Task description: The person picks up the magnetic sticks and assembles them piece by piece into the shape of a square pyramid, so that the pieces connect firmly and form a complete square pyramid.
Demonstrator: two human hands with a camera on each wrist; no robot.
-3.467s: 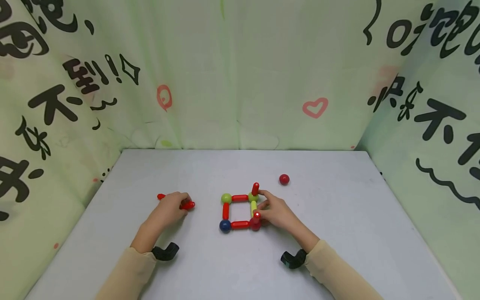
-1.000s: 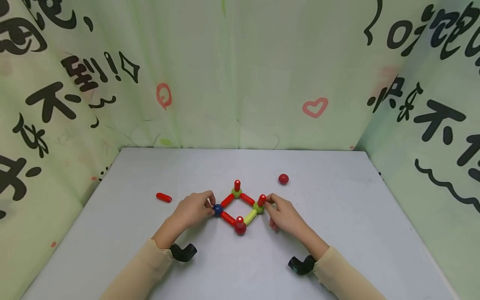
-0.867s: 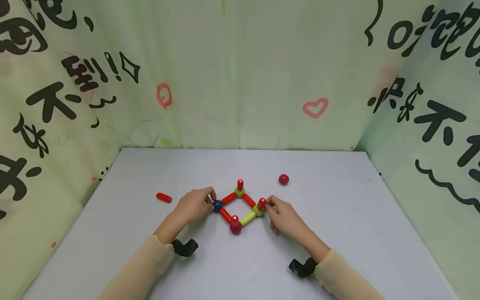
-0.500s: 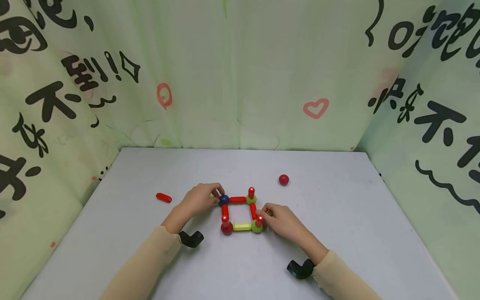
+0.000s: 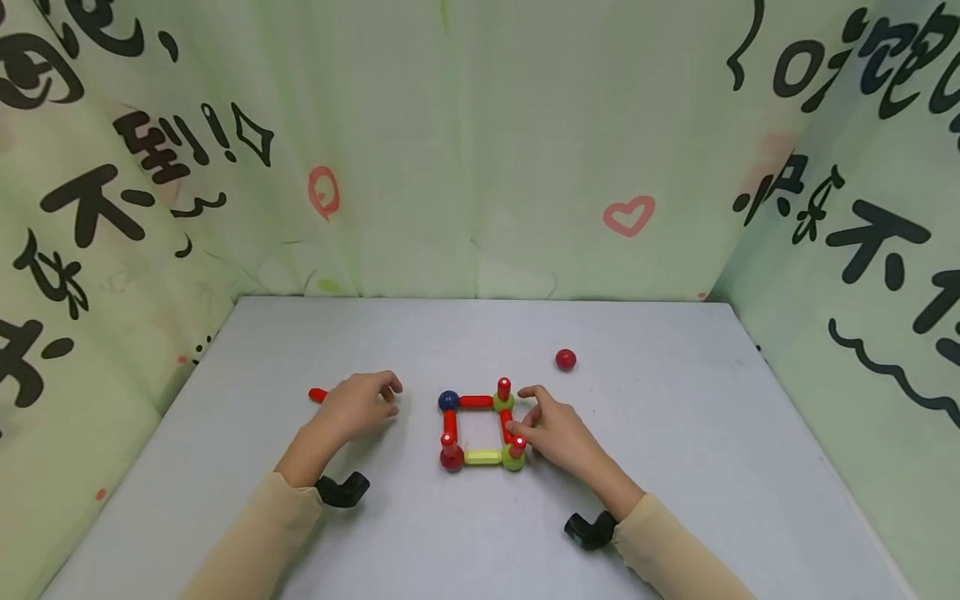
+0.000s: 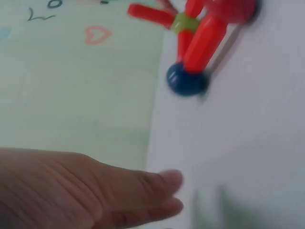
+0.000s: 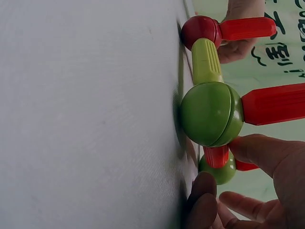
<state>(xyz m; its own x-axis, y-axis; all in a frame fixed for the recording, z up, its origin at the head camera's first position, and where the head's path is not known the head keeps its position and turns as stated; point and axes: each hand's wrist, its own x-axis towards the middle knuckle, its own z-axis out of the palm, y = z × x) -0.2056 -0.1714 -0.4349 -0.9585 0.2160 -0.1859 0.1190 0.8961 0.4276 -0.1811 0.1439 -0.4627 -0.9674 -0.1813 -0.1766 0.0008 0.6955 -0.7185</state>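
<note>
A square of magnetic balls and rods stands on the white table (image 5: pixel 660 517). Its corners are a blue ball (image 5: pixel 448 401), a dark red ball (image 5: pixel 452 459), a rear green ball (image 5: pixel 503 403) and a front green ball (image 5: pixel 513 462). A yellow-green rod (image 5: pixel 483 457) forms the front side; the other sides are red. Red rods stand upright on every ball but the blue one. My left hand (image 5: pixel 356 408), fingers loosely bent and holding nothing, partly covers a loose red rod (image 5: pixel 318 394). My right hand (image 5: pixel 561 427) has its thumb (image 7: pixel 255 149) against the front green ball, fingers spread.
A loose dark red ball (image 5: pixel 566 359) lies behind the square, to the right. Pale green curtains (image 5: pixel 480 150) with black lettering surround the table at the back and sides. Black wrist cameras (image 5: pixel 343 490) are worn on both wrists.
A red rod from my left hand now stands on a green ball. The square has turned clockwise by a quarter. My left hand has released the blue ball and moved left to the loose rod.
</note>
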